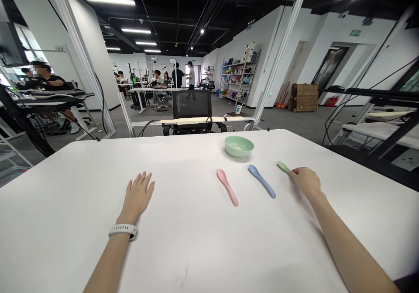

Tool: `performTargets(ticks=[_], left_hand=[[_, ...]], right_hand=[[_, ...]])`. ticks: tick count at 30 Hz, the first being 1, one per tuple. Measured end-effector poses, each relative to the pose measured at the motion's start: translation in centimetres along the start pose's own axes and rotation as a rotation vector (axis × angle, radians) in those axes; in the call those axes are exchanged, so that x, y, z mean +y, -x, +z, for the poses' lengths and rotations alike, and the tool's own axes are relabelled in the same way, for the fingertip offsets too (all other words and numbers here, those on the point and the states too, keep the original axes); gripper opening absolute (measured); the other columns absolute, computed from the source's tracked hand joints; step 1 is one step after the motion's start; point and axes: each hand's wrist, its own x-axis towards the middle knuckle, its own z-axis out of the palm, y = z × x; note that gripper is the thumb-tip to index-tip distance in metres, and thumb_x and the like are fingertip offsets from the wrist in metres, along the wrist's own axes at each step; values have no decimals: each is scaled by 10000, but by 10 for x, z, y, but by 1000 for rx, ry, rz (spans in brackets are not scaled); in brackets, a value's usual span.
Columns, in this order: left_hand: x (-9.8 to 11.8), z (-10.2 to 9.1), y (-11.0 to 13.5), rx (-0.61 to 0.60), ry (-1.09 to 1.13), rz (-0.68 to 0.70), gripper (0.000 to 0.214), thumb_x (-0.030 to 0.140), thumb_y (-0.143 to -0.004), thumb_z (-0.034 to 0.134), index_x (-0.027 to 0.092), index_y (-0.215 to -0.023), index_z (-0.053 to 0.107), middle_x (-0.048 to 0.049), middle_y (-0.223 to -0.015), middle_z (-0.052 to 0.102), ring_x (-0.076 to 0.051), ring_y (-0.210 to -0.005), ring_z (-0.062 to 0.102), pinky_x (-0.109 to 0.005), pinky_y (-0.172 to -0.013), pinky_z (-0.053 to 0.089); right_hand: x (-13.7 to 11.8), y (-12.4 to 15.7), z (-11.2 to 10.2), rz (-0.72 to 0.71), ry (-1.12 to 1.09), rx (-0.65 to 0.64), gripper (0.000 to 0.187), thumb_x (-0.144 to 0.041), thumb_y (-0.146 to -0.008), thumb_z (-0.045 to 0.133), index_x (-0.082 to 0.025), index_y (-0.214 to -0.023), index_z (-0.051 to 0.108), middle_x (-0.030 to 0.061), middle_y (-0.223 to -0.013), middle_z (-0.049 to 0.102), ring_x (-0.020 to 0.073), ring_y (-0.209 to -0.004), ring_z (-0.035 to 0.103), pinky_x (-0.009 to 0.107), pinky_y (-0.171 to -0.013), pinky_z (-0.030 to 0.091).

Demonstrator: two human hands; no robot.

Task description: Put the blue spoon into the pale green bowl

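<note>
My right hand (306, 181) is narrow, fingers pinched on the handle end of the green spoon (283, 167), which lies flat on the white table (183, 249); the spoon's bowl points away from the hand. Can't tell how firm the grip is. Just left of that hand lies the blue spoon (262, 181), then the pink spoon (227, 187), both flat on the table, apart from each other, with nothing touching them. The pale green bowl (239, 146) sits upright near the far edge of the table, beyond the spoons. My left hand (137, 197) is wide, palm down on the table, fingers spread, holding nothing. White watch band (122, 230) on that wrist, no readable writing. Past the table: a black mesh chair (192, 104), a shelf of boxes (240, 77), a wooden crate (303, 97), and people at desks (157, 83). Green sign (355, 33) on the far wall, too small to read.
</note>
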Motion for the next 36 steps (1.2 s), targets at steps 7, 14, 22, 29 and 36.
performTargets(ticks=[7,14,22,29,36], left_hand=[[-1,-2,-1,-12,9,4,649,431,-1107,310,194,-1662,549,-134,-1786,464,-300,-1693,389,-589,-1391,298],[2,-4,0,-32,2,-17,635,423,-1117,324,202,-1671,541,-121,-1797,450,-289,-1702,370,-563,-1403,280],[2,-4,0,-18,-7,-9,633,418,-1113,332,195,-1666,546,-130,-1783,470,-296,-1694,386,-578,-1394,301],[5,-12,1,-80,5,-19,671,432,-1113,298,162,-1693,498,-127,-1817,413,-287,-1719,332,-561,-1415,246],[0,-4,0,-31,15,-3,654,438,-1109,308,189,-1667,542,-130,-1795,450,-289,-1700,376,-579,-1399,282]], right_hand=[[3,-4,5,15,-7,10,364,-198,-1010,538,-117,-1118,876,247,-1146,837,339,-1006,760,374,-803,489],[7,-9,8,6,17,21,355,-220,-1004,564,-129,-1109,890,238,-1157,847,361,-1065,790,376,-798,524],[13,-15,17,-3,34,48,414,-234,-1014,528,-102,-1179,884,267,-1212,835,389,-1131,792,405,-845,544],[20,-21,24,-46,11,108,374,-250,-959,572,-134,-1106,895,287,-1176,834,415,-1081,802,450,-868,573],[9,-23,31,-279,-84,160,511,-344,-1048,460,-100,-1322,815,272,-1448,743,399,-1356,705,503,-1165,538]])
